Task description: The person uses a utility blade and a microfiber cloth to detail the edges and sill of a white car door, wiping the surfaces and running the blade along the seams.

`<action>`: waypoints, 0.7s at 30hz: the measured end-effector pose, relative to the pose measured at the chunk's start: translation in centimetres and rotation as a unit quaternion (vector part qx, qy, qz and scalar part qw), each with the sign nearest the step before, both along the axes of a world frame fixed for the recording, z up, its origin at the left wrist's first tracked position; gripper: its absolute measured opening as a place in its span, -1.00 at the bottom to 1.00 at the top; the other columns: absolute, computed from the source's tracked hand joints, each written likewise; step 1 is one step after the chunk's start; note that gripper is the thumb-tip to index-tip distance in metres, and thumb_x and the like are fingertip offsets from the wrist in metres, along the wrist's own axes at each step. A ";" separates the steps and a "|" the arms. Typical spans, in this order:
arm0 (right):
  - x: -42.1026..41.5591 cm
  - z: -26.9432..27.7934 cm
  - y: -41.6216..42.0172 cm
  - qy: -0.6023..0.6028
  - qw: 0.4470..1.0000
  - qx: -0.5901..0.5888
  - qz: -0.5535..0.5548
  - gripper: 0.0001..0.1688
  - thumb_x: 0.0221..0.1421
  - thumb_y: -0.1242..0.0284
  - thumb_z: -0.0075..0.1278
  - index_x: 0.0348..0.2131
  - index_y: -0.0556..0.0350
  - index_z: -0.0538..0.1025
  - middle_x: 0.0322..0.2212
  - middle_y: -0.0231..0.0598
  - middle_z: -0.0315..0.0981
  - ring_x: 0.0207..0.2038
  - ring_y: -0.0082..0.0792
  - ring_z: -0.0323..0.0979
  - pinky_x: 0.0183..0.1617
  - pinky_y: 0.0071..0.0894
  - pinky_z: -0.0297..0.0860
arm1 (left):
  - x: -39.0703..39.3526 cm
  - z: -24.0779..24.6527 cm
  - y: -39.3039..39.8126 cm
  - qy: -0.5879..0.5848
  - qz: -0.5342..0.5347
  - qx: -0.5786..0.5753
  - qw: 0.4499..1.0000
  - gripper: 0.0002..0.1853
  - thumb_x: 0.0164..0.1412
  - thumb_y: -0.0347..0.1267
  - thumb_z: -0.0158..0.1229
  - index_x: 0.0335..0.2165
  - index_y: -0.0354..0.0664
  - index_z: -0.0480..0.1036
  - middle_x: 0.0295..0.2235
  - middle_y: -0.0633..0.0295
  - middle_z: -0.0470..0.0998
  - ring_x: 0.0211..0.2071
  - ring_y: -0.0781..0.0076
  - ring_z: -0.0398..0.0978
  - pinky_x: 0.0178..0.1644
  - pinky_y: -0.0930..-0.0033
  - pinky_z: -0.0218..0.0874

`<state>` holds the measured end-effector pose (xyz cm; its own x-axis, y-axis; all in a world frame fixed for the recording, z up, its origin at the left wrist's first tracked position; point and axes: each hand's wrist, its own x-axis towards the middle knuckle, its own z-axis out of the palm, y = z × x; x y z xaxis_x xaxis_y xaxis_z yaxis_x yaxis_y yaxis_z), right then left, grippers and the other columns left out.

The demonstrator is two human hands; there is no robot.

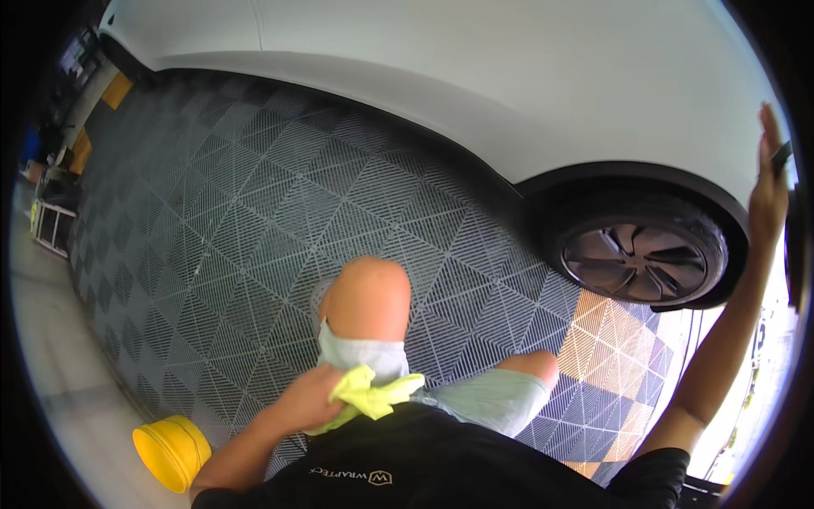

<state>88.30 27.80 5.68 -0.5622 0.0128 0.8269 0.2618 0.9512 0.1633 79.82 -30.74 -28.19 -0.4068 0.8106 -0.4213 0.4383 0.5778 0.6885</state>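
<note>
My left hand [311, 397] is closed around a crumpled neon-yellow cloth [375, 393], held low over my lap. Out at the right rim, my right hand [768, 197] is raised with its fingers stretched along the rear of a white car [540, 83]. A small dark thing [782, 158] overlaps that hand; whether the hand grips it cannot be made out. Below and left of the right hand is the car's wheel [636, 261], with dark spokes and a black tire.
A yellow bucket [172, 452] lies or leans at the lower left. Grey slatted floor tiles [254, 223] lie beneath the car, with orange tiles [604, 324] near the wheel. At the far left stands a light metal frame [54, 226] beside other gear. My bent knees [372, 292] are before me.
</note>
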 end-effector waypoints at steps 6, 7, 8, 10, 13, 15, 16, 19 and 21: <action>15.7 -18.2 -2.5 -0.051 0.905 -0.417 -0.066 -0.41 0.37 0.21 -0.22 0.25 0.10 0.25 0.16 -0.05 0.31 0.16 -0.11 0.35 0.27 -0.12 0.23 | -13.5 2.2 20.3 -0.316 0.332 0.425 0.780 -0.57 0.38 -0.28 -0.06 0.12 -0.27 0.23 -0.05 0.04 0.49 -0.10 0.27 0.55 -0.05 0.24 0.46; 16.8 -20.8 -3.7 -0.025 0.878 -0.473 -0.075 -0.39 0.36 0.20 -0.20 0.26 0.10 0.23 0.15 -0.05 0.31 0.13 -0.10 0.38 0.24 -0.14 0.26 | -16.7 0.6 24.9 -0.319 0.287 0.515 0.741 -0.59 0.38 -0.20 -0.03 0.05 -0.24 0.29 -0.12 0.10 0.51 -0.17 0.33 0.56 -0.10 0.27 0.47; 17.7 -23.0 -5.3 0.003 0.851 -0.518 -0.085 -0.42 0.37 0.26 -0.23 0.26 0.12 0.23 0.11 -0.03 0.35 0.09 -0.14 0.41 0.21 -0.18 0.29 | -18.9 -0.3 30.8 -0.351 0.287 0.550 0.702 -0.64 0.39 -0.18 -0.07 -0.03 -0.22 0.34 -0.17 0.16 0.52 -0.23 0.36 0.56 -0.15 0.27 0.47; 18.8 -28.5 -8.5 0.049 0.792 -0.600 -0.104 -0.45 0.37 0.33 -0.28 0.25 0.18 0.22 0.08 0.01 0.37 0.02 -0.19 0.45 0.15 -0.23 0.35 | -21.3 -1.7 43.0 -0.462 0.422 0.516 0.585 -0.61 0.39 -0.15 -0.10 -0.02 -0.21 0.33 -0.10 0.13 0.48 -0.12 0.29 0.50 -0.01 0.16 0.38; 18.9 -33.6 -12.9 0.087 0.719 -0.673 -0.147 -0.46 0.36 0.38 -0.27 0.23 0.28 0.22 0.04 0.07 0.38 -0.06 -0.23 0.49 0.08 -0.26 0.41 | -15.7 -6.2 57.3 -0.160 0.614 0.449 0.629 -0.38 0.34 -0.10 -0.07 0.19 -0.23 0.05 0.09 0.07 0.27 0.08 0.20 0.27 0.21 0.21 0.09; 16.5 -36.8 -15.4 0.094 0.685 -0.702 -0.169 -0.47 0.35 0.42 -0.26 0.22 0.28 0.23 0.01 0.05 0.40 -0.11 -0.25 0.50 0.02 -0.30 0.45 | -15.6 -10.7 57.7 -0.205 0.637 0.440 0.599 -0.41 0.34 -0.03 -0.14 0.15 -0.20 0.09 0.06 0.08 0.29 0.06 0.21 0.28 0.18 0.21 0.11; 14.8 -37.9 -16.6 0.083 0.673 -0.713 -0.178 -0.48 0.35 0.43 -0.26 0.22 0.28 0.23 0.00 0.04 0.40 -0.12 -0.26 0.51 0.00 -0.31 0.46 | -16.8 -12.1 57.1 -0.265 0.639 0.449 0.565 -0.41 0.35 0.00 -0.18 0.13 -0.19 0.11 0.05 0.08 0.29 0.05 0.22 0.29 0.17 0.21 0.12; 10.7 -39.7 -19.6 0.028 0.663 -0.715 -0.219 -0.50 0.32 0.50 -0.23 0.20 0.28 0.26 -0.03 0.00 0.43 -0.14 -0.26 0.51 -0.04 -0.33 0.47 | -26.9 -14.3 52.8 -0.480 0.644 0.411 0.432 -0.41 0.30 0.07 -0.22 -0.03 -0.23 0.27 -0.09 -0.07 0.44 -0.14 0.10 0.48 -0.01 0.15 0.31; 7.3 -40.6 -20.8 -0.043 0.665 -0.714 -0.214 -0.51 0.32 0.51 -0.21 0.19 0.31 0.27 -0.06 0.01 0.45 -0.13 -0.27 0.50 -0.03 -0.35 0.46 | -38.5 -16.8 46.4 -0.471 0.647 0.428 0.420 -0.27 0.31 0.14 -0.30 0.13 -0.27 0.13 0.09 -0.05 0.28 0.06 0.07 0.31 0.17 0.11 0.09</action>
<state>95.60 6.96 -34.95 -0.2991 0.9247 -0.2357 0.6057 -0.0068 -0.7957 41.29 15.68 -45.00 -0.7188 0.1868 -0.6696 -0.5621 -0.7229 0.4017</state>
